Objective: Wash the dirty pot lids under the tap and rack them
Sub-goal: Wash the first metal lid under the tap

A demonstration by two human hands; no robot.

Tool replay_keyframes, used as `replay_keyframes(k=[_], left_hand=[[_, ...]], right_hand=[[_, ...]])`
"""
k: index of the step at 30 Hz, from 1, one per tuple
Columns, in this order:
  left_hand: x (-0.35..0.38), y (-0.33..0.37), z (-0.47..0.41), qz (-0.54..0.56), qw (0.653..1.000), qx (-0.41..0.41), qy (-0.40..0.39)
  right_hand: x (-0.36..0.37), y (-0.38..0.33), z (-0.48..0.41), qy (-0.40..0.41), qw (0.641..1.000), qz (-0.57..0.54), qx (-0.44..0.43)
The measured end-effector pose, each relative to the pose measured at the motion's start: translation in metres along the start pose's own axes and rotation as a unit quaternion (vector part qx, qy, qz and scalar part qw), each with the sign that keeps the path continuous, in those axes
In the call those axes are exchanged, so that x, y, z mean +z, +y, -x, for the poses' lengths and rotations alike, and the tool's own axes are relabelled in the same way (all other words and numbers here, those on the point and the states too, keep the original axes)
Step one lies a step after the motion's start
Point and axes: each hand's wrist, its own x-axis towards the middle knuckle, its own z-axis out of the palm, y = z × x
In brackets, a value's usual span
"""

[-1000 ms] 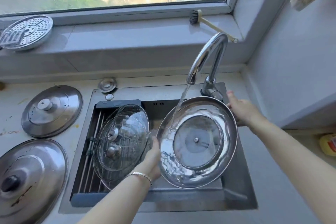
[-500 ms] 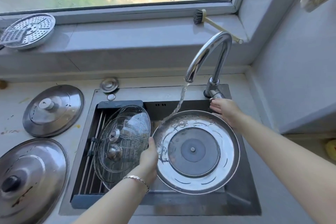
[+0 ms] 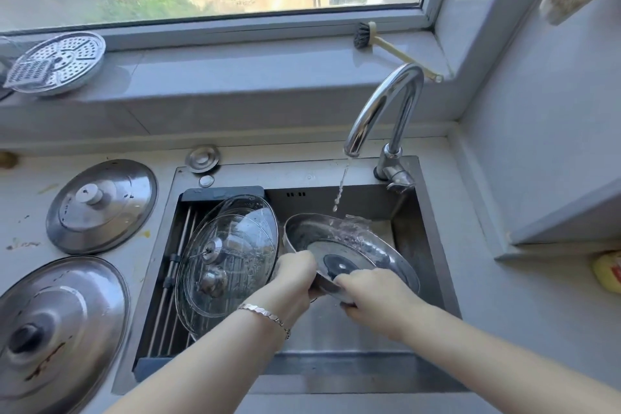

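A steel pot lid is held underside up and tilted in the sink, below the chrome tap. A thin stream of water falls on its far rim. My left hand grips its near left edge. My right hand holds its near edge beside the left hand. Two glass lids lean in the rack at the sink's left. Two steel lids lie on the counter at the left, a smaller one and a stained larger one.
A perforated steamer plate and a dish brush rest on the window sill. A sink plug sits behind the sink. A yellow object lies on the counter at the far right, under a ledge.
The water stream has thinned to a trickle. My right hand left the tap area and took the lid's near edge. The lid has dropped lower and tilted away from me.
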Motion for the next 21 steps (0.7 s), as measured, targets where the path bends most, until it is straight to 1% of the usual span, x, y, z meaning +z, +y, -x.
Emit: replay_keyframes(k=[1, 3, 4, 6, 8, 9, 12, 15, 17, 19, 21], left_hand=[[0.001, 0.005, 0.006, 0.006, 1.0, 0.013, -0.019], [-0.001, 0.016, 0.017, 0.004, 0.998, 0.041, -0.058], [-0.003, 0.021, 0.026, -0.015, 0.995, 0.064, -0.078], [-0.009, 0.029, 0.04, -0.068, 0.984, 0.135, -0.096], [-0.018, 0.031, 0.05, -0.128, 0.966, 0.214, -0.075], [-0.023, 0.031, 0.052, -0.147, 0.958, 0.24, -0.064], [-0.04, 0.025, 0.052, -0.152, 0.953, 0.259, -0.038], [-0.053, 0.016, 0.044, -0.165, 0.945, 0.28, 0.008], [-0.06, 0.01, 0.041, -0.157, 0.948, 0.276, 0.021], [-0.067, 0.004, 0.039, -0.144, 0.951, 0.273, 0.025], [-0.076, 0.0, 0.038, -0.133, 0.952, 0.273, 0.029]], right_hand=[[-0.001, 0.001, 0.0, 0.035, 0.999, -0.029, 0.013], [-0.008, 0.005, 0.002, 0.103, 0.985, -0.132, 0.046], [-0.012, 0.008, 0.003, 0.131, 0.971, -0.191, 0.064], [-0.021, 0.016, 0.004, 0.154, 0.937, -0.3, 0.092], [-0.029, 0.023, 0.006, 0.169, 0.895, -0.399, 0.104], [-0.033, 0.025, 0.008, 0.178, 0.869, -0.449, 0.11], [-0.035, 0.03, 0.011, 0.193, 0.784, -0.573, 0.142], [-0.027, 0.032, 0.008, 0.189, 0.723, -0.631, 0.211], [-0.023, 0.033, 0.006, 0.187, 0.69, -0.653, 0.249], [-0.023, 0.034, 0.009, 0.189, 0.669, -0.669, 0.265], [-0.029, 0.029, 0.015, 0.199, 0.659, -0.677, 0.26]])
